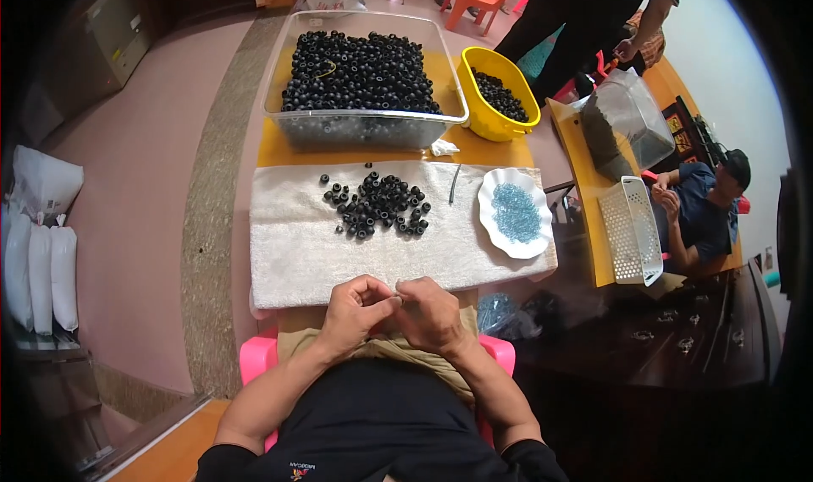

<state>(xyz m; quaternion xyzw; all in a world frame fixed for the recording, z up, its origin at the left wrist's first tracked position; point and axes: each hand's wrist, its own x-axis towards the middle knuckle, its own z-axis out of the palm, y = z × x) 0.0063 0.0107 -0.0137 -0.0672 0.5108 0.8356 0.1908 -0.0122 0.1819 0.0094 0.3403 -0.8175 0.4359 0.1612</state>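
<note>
White bags [38,253] stacked far left, partly cut off. Towel-covered surface [288,262] carries a pile of black beads [377,204]; clear bin [364,80] and yellow tub [495,93] of them behind, white dish [515,213] of blue bits right. My left hand [356,313] and right hand [430,314] meet at the towel's edge, fingers curled, pinching something too small to make out.
</note>
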